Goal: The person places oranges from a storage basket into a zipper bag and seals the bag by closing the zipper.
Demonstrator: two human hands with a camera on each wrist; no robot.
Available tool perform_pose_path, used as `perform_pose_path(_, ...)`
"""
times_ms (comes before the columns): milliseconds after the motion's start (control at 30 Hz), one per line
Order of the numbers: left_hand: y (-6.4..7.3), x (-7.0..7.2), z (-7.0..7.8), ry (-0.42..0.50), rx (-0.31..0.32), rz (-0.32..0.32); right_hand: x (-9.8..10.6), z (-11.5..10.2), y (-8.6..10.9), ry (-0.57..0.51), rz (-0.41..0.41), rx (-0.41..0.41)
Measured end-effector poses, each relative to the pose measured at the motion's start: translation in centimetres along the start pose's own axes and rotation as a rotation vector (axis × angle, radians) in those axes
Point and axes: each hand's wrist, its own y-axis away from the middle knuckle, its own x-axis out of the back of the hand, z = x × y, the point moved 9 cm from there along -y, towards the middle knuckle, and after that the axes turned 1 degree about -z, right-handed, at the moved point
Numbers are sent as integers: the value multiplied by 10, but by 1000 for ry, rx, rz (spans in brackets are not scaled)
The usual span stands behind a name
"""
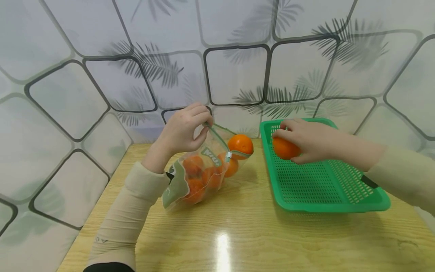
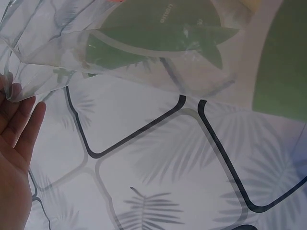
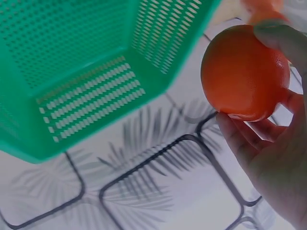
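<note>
My left hand [image 1: 185, 128] pinches the top edge of a clear zip bag [image 1: 211, 154] with green print, lifting its mouth. Several oranges [image 1: 193, 165] show through the plastic. One more orange [image 1: 240, 144] lies at the mouth, on the bag's right side. In the left wrist view the fingers grip the thin plastic [image 2: 43, 74]. My right hand [image 1: 310, 139] holds an orange [image 1: 285, 148] between thumb and fingers, over the left part of a green plastic basket [image 1: 272, 185]. The right wrist view shows this orange [image 3: 244, 74] whole, near the basket wall [image 3: 163, 57].
Both the bag and the basket stand on a light wooden table [image 1: 217, 234], with a gap between them. Behind them rises a pale backdrop [image 1: 234, 75] with dark outlines and leaf prints. It also borders the table on the left.
</note>
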Motion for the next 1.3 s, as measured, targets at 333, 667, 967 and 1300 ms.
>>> perform_pose_path(333,0,0,-1,-1,2,-4,21,-16,-29,-21,62,64)
perform_pose_path(667,1,0,-1,0,3,-2,25,-26,-46,-13,22,43)
perform_pose_path(967,1,0,0,4,2,-2,28,-38,-60,-7,24,83)
perform_pose_path(1300,1,-1,-1,7,6,1,31,-45,-72,-5,46,113)
